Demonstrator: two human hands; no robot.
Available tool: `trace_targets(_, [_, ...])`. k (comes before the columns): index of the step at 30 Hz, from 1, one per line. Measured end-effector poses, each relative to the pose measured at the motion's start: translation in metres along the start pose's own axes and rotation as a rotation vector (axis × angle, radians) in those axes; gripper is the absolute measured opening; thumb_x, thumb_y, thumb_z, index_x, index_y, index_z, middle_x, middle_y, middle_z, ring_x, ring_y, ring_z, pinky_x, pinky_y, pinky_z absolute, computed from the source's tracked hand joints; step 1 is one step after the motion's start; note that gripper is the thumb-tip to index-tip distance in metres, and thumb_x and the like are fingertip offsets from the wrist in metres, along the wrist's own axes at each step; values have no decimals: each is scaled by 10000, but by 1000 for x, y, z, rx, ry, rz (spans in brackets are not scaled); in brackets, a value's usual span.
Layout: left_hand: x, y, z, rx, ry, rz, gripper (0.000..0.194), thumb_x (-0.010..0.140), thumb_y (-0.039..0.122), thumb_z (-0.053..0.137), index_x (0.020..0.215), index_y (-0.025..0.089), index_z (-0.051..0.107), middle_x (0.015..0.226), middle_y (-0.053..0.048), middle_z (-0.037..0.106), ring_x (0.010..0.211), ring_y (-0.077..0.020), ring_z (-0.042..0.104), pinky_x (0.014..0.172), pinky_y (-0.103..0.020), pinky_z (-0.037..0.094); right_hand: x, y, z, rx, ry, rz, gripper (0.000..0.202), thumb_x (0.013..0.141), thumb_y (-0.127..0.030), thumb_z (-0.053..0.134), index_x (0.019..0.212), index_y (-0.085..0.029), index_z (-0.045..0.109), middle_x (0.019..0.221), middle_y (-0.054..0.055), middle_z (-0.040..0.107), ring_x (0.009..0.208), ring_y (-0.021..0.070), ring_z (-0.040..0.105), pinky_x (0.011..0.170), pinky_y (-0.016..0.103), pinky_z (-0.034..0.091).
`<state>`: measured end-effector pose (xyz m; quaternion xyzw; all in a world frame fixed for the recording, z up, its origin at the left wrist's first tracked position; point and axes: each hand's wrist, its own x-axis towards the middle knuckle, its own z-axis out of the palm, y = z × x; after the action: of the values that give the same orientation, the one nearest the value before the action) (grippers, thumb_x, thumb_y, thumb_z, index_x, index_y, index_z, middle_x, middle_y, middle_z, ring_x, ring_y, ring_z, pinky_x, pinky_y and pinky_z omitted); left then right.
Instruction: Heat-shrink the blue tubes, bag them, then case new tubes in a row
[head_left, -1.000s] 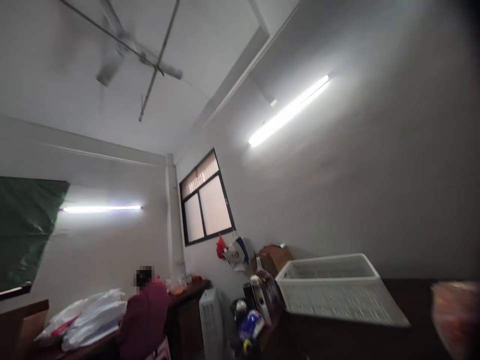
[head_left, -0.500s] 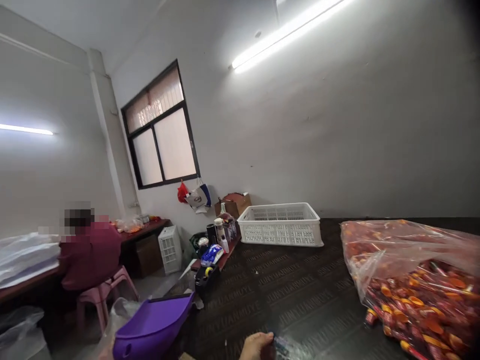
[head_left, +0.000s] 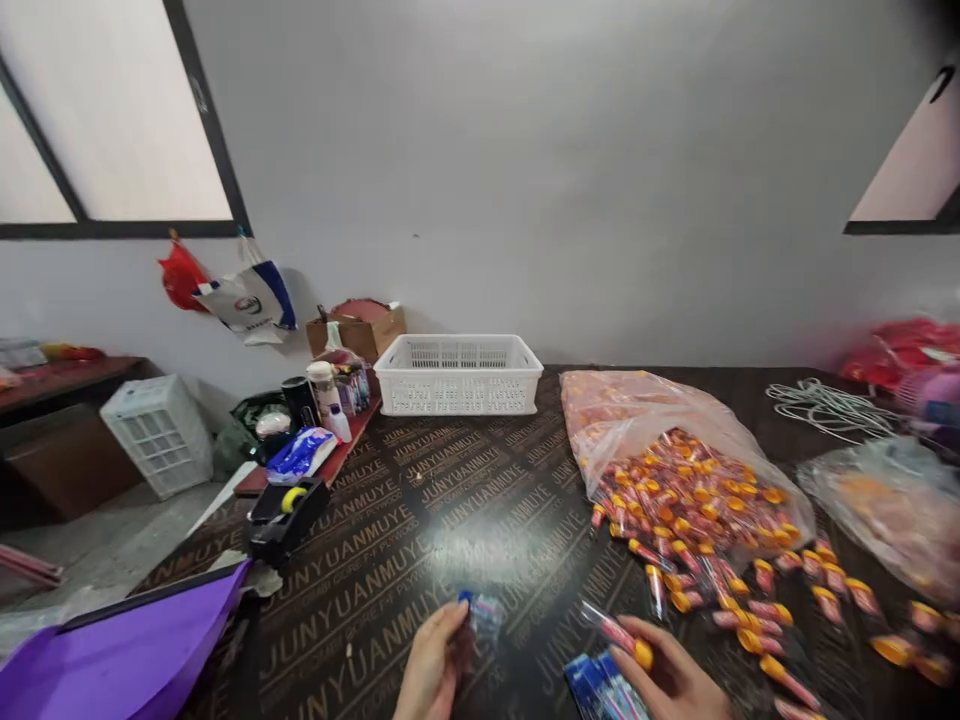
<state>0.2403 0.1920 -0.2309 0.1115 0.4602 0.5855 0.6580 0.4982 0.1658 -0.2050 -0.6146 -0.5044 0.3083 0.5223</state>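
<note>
Near the bottom centre, my left hand [head_left: 436,655] pinches a small clear packet with a blue end [head_left: 484,612]. To its right, my right hand [head_left: 667,668] grips a pink tube with a yellow-orange cap [head_left: 621,636], its clear end pointing up and left. Blue printed packets [head_left: 600,688] are just below that tube, beside my right fingers; whether they are held or lie on the table I cannot tell. Many similar capped tubes [head_left: 694,490] spill from a large clear plastic bag [head_left: 622,400] on the dark table [head_left: 450,500].
A white plastic crate [head_left: 459,392] stands at the back, near a cardboard box [head_left: 367,335]. Left are a tape dispenser [head_left: 287,515], bottles [head_left: 324,390] and a purple scoop-like container [head_left: 142,650]. White cord [head_left: 829,408] and another clear bag [head_left: 892,510] lie right.
The view has swung right and down, and the seated person is out of frame. My right hand has come into view with a capped tube. More of my left hand and its packet shows.
</note>
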Motion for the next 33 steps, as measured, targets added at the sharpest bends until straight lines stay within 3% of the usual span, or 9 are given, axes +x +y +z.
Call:
trace_targets(6, [-11,7,34,-93,-35,2,217,574,240,785,649,115,624,572,13,615,498,-60,537,505,-169,413,-3,-33,20,156,-168,7,411,668,-418,688,976,-146,671,921,102,681,786,216,642,690,326,541])
trace_targets(11, [-17,-2,41,-90,5,-27,282,550,298,800,652,124,604,555,10,619,493,-69,541,507,-179,413,-17,-39,33,143,-167,-122,287,760,-338,625,998,-182,661,985,88,633,862,192,614,731,308,531])
trace_targets(18, [-19,-6,41,-29,33,-26,304,537,314,804,653,125,595,556,14,615,503,-70,542,528,-187,414,-32,-38,36,26,-81,-361,254,818,-219,555,1062,-223,630,1024,79,611,948,198,586,806,328,505])
trace_targets(22, [-21,-8,45,16,31,25,333,514,340,807,646,128,585,552,30,602,513,-63,536,546,-180,423,-33,-33,36,-72,-175,-459,283,830,-190,523,1089,-238,627,1009,75,621,947,200,591,843,352,498])
trace_targets(26, [-25,-11,53,43,-68,93,326,535,336,794,676,129,586,659,8,639,602,-90,586,624,-212,466,-35,-26,38,-85,-248,-455,308,844,-196,502,1127,-246,611,1064,78,609,995,205,578,875,365,489])
trace_targets(30, [-30,-10,60,81,-117,56,347,517,254,808,767,142,595,719,0,661,624,-100,605,619,-218,472,-34,-20,40,-45,-348,-446,340,868,-188,462,1177,-267,578,1125,72,579,1047,195,554,907,357,469])
trace_targets(33, [-32,-9,60,119,-148,11,354,518,237,809,793,136,609,715,-7,663,614,-98,600,611,-215,473,-31,-14,40,-6,-388,-448,330,856,-183,495,1160,-274,586,1047,60,578,962,171,577,841,315,493])
